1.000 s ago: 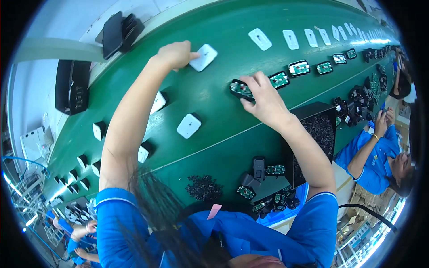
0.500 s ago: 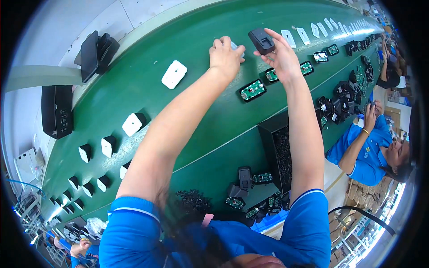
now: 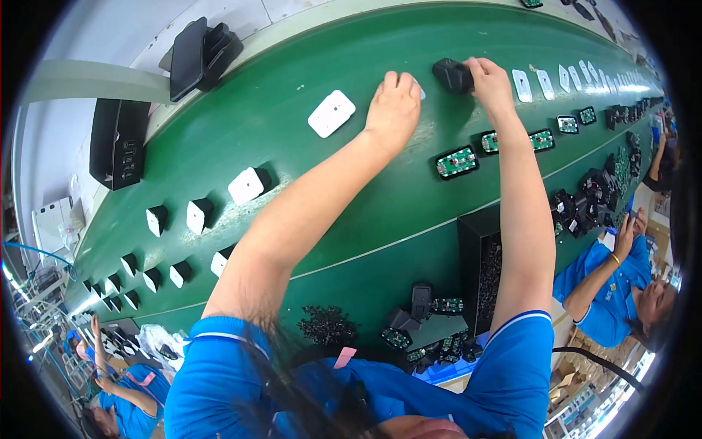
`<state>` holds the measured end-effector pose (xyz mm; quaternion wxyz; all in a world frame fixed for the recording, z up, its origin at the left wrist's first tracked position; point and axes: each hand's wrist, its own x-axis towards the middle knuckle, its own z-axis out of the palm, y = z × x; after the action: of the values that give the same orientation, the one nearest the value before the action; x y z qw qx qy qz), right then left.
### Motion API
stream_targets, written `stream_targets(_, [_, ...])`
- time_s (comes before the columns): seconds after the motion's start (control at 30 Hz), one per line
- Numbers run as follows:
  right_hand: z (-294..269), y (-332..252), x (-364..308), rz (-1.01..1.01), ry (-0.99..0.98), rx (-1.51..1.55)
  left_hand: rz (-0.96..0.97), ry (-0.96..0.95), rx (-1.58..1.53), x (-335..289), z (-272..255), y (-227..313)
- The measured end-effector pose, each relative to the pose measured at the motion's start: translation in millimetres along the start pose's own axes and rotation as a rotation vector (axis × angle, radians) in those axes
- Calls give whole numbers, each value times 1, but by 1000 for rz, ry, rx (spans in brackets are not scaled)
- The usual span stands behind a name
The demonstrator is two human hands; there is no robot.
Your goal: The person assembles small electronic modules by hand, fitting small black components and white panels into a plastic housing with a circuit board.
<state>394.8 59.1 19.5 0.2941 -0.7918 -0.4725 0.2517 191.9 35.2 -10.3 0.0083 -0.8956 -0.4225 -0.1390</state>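
On the far half of the green worktop (image 3: pixel 351 197), both hands are reached out, side by side. A black housing (image 3: pixel 451 75) is gripped at its right end by the right hand (image 3: pixel 491 84); that grip is closed, thumb and fingers pinched on the edge. Whether the housing is lifted clear can't be told. A pale piece (image 3: pixel 419 88) is mostly covered by the left hand (image 3: pixel 395 110), just left of the housing. Left grip: fingers curled over the piece; whether it is pinched or only covered can't be told.

Left of the left hand, a white cover (image 3: pixel 332 113) is laid flat. Farther left, black units with white faces (image 3: pixel 248 185) are spread in loose rows. Nearer than the right hand, black trays with green circuit boards (image 3: pixel 457 162) are lined up; white plates (image 3: pixel 522 85) are set out to its right. Beside the right forearm, small black parts are held in a black bin (image 3: pixel 472 252); more are heaped on the worktop.
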Motion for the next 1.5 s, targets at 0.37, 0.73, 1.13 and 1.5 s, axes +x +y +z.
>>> stream_targets(0.37, [4, -1, -38, -398, 12, -222, 63, 123, -395, -26, -8, 0])
stream_targets(0.73, [8, -40, -83, -709, -294, -205, -167, 170, -703, -46, -45, -19])
stream_targets(1.13, [24, -30, -84, -870, -299, -346, -108, 7, -610, -62, -27, -18])
stream_targets(1.5, [33, -29, -62, -684, -420, -32, -48, -19, 59, -44, -12, -2])
